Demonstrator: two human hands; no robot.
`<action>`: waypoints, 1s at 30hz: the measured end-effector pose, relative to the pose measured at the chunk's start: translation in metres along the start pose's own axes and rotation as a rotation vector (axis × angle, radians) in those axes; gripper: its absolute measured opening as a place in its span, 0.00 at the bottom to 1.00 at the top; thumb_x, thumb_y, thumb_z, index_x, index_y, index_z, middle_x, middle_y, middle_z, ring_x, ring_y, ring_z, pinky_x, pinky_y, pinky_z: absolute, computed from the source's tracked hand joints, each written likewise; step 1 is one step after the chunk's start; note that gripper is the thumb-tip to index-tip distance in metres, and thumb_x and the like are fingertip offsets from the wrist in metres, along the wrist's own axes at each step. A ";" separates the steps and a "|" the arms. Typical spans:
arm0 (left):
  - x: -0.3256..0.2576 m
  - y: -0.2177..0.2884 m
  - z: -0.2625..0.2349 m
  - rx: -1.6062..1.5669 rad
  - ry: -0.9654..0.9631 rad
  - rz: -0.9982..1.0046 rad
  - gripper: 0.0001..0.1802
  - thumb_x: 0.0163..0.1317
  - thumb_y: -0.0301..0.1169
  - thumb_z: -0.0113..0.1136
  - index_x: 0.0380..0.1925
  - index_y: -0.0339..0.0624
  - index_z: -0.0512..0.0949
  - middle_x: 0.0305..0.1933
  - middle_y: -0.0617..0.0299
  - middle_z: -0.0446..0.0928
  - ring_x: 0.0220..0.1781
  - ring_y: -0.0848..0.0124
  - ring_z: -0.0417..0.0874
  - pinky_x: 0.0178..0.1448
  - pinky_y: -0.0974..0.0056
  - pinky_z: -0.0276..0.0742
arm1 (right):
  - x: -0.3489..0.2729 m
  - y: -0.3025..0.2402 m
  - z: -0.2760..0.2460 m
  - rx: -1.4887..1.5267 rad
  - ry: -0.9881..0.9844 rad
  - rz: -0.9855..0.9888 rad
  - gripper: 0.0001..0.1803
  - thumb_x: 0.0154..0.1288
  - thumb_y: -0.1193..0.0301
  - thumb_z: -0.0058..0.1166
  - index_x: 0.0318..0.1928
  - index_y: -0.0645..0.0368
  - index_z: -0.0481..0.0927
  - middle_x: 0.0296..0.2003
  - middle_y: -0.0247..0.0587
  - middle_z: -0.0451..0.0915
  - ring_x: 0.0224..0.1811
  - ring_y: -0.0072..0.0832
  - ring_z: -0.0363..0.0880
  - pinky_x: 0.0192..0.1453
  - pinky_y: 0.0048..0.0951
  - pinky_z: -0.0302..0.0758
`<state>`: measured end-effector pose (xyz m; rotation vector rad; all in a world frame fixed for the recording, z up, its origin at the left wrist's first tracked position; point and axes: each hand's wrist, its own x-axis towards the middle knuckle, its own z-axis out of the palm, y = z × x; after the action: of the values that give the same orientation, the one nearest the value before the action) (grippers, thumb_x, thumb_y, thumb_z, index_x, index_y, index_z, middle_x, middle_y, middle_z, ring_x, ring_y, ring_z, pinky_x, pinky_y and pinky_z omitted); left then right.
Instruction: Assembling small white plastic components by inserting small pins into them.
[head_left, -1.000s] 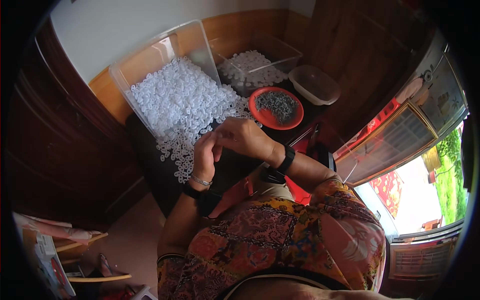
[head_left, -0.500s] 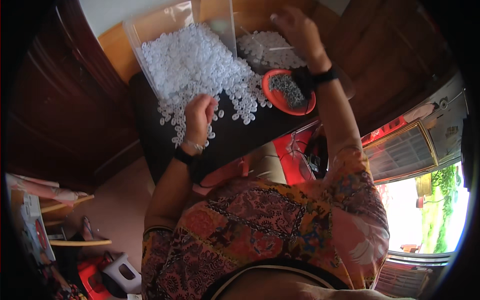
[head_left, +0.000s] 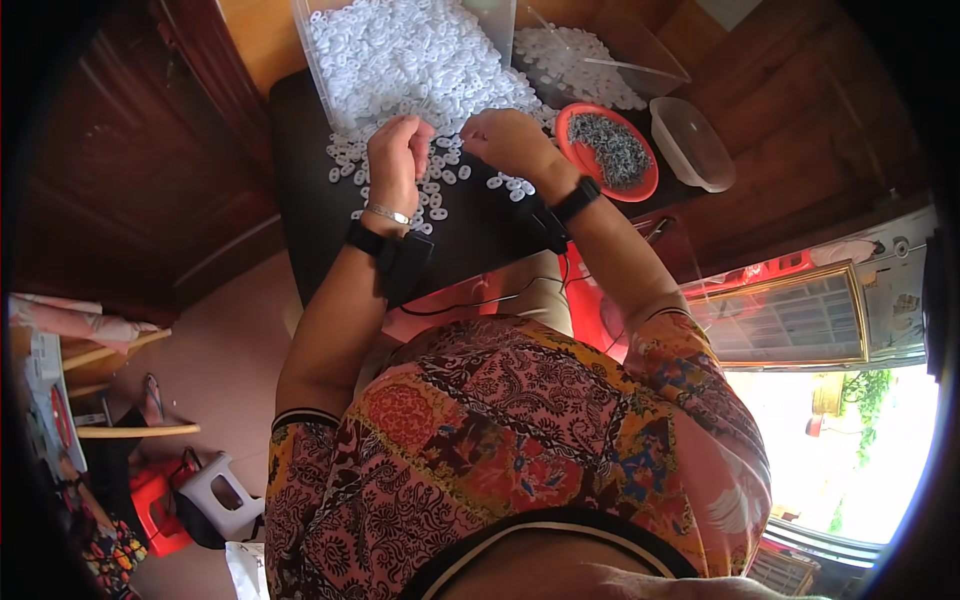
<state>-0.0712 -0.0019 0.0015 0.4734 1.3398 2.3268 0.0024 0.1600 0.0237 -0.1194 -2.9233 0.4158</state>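
Note:
At the near edge of a heap of small white oval plastic pieces with two holes (head_left: pixel 405 70), my left hand (head_left: pixel 396 158) is closed, fingers pinched together. Whatever sits between its fingertips is too small to make out. Just to its right, my right hand (head_left: pixel 508 140) is also closed, thumb and fingers curled toward the left hand, with a gap between the two. Its grip is hidden from this side. Loose white pieces (head_left: pixel 436 188) lie around and between both hands. Right of my right hand is a red-orange dish (head_left: pixel 655 178) with small grey metal parts (head_left: pixel 610 150).
The heap spills from a clear plastic bin (head_left: pixel 306 50) onto a black tabletop (head_left: pixel 315 225). Behind the dish, a second clear container (head_left: pixel 655 72) holds more white pieces (head_left: pixel 570 62). A translucent tub (head_left: pixel 715 180) stands at the right. Low stools (head_left: pixel 222 498) are at lower left.
My right hand has come back from the far container to beside my left hand. My left hand stays closed near the heap. The view has shifted, showing the translucent tub.

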 end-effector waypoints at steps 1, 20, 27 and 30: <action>0.000 -0.001 -0.001 0.005 -0.003 0.004 0.13 0.61 0.33 0.49 0.21 0.38 0.74 0.14 0.69 0.65 0.13 0.81 0.61 0.16 0.74 0.53 | 0.005 0.001 0.005 0.000 -0.002 -0.004 0.13 0.56 0.64 0.51 0.37 0.56 0.82 0.33 0.46 0.82 0.37 0.41 0.80 0.43 0.37 0.76; 0.002 -0.005 -0.006 0.122 -0.067 -0.071 0.14 0.62 0.36 0.47 0.24 0.39 0.75 0.16 0.69 0.66 0.14 0.80 0.61 0.18 0.74 0.53 | 0.024 0.015 0.025 0.057 0.107 -0.012 0.11 0.56 0.68 0.48 0.37 0.58 0.81 0.30 0.47 0.81 0.33 0.42 0.80 0.39 0.38 0.75; -0.016 -0.006 0.016 0.225 -0.242 -0.121 0.10 0.62 0.35 0.49 0.28 0.41 0.75 0.19 0.69 0.69 0.16 0.82 0.64 0.19 0.76 0.56 | -0.020 -0.023 -0.011 1.199 0.190 0.291 0.09 0.60 0.69 0.56 0.36 0.63 0.79 0.25 0.30 0.77 0.25 0.15 0.73 0.27 0.16 0.69; -0.023 -0.007 0.021 0.303 -0.315 -0.009 0.09 0.63 0.33 0.49 0.30 0.40 0.73 0.20 0.69 0.69 0.20 0.83 0.65 0.22 0.76 0.60 | -0.036 -0.030 -0.014 1.265 0.196 0.290 0.09 0.62 0.69 0.55 0.36 0.63 0.78 0.25 0.30 0.76 0.25 0.15 0.72 0.28 0.15 0.67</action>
<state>-0.0400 0.0052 0.0032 0.8837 1.5308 1.9438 0.0388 0.1310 0.0399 -0.3485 -1.9452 1.9888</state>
